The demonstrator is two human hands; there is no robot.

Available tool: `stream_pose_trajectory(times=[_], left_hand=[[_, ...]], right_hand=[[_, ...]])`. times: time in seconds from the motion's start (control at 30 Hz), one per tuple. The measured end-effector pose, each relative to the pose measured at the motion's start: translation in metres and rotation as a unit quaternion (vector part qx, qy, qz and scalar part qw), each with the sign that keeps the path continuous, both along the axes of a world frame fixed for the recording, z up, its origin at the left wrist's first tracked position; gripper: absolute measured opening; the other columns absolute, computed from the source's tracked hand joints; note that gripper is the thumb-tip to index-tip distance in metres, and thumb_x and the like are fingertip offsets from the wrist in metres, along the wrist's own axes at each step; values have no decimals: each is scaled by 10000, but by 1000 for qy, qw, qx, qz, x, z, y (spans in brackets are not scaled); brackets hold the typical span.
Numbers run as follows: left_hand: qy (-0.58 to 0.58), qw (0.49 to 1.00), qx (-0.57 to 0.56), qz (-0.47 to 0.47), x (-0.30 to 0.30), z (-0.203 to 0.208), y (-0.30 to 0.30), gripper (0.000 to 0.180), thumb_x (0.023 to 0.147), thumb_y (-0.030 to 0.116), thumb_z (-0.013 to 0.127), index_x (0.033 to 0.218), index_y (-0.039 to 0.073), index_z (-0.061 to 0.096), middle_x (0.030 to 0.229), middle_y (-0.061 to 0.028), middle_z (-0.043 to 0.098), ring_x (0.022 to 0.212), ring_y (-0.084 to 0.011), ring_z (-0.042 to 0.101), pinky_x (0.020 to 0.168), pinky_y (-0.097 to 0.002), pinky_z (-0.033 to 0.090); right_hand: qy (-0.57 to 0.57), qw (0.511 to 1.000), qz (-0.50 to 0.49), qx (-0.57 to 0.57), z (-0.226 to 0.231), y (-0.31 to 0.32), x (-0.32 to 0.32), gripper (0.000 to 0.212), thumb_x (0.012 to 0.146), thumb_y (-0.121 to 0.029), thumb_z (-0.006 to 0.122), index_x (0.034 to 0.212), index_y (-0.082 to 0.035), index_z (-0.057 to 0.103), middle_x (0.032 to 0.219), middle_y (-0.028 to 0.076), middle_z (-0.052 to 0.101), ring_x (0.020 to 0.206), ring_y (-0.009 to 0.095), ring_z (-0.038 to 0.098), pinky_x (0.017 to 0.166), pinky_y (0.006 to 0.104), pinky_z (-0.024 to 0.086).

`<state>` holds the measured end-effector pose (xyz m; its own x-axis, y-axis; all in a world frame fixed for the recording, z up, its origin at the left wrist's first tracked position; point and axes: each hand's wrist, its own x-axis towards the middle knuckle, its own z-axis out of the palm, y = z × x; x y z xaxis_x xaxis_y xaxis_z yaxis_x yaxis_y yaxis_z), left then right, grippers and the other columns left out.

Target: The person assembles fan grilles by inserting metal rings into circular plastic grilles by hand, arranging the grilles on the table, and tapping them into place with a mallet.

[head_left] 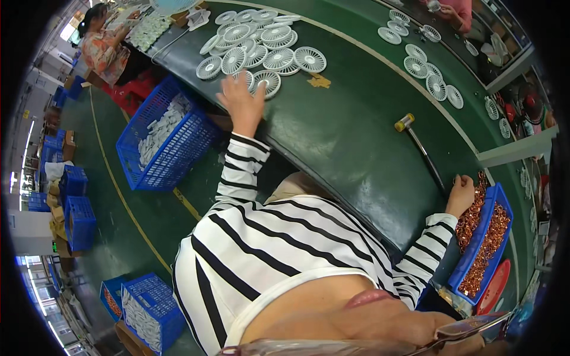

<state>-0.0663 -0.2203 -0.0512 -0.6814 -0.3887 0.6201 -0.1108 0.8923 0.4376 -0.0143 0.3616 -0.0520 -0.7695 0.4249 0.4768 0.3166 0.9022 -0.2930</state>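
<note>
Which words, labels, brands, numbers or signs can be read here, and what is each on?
None can be read.
White grilles, hammer, copper parts: no readable text.
Cardboard box, far left: too small to tell whether it bears print.
Green patch, lower down: too small and blurred to read, if it is a sign.

White spoked discs (pixel 278 59): round, slotted, overlapping in a loose pile ahead of me to the left, some tilted; the nearest lie at my left hand (pixel 243 107). Small copper-coloured parts (pixel 468 225): shiny, loose, heaped just beside my right hand (pixel 461 197).
</note>
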Motion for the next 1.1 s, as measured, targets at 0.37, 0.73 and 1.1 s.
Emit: stream_pose_trajectory(times=[0.37,0.73,1.1], left_hand=[[-66,989,90,101,-21,-28,-29,700,837,467,645,1355,42,440,1312,-241,516,1330,-456,317,1069,-687,91],[94,982,166,-6,3,1,12,814,710,199,820,1370,11,384,1225,-247,400,1096,-368,457,948,-424,389],[45,931,295,-210,29,-3,49,339,794,93,747,1077,-31,605,977,-102,661,863,-178,616,804,-309,489]], right_hand=[[-13,952,301,53,4,-144,70,221,879,-58,580,1093,-44,632,1205,143,614,1156,314,566,969,381,461],[152,944,292,-39,13,-143,48,124,822,-51,663,945,-61,671,928,97,669,842,279,656,716,330,523],[-34,996,78,11,3,-140,27,209,875,-264,637,852,-57,617,838,110,608,762,327,615,664,414,492]])
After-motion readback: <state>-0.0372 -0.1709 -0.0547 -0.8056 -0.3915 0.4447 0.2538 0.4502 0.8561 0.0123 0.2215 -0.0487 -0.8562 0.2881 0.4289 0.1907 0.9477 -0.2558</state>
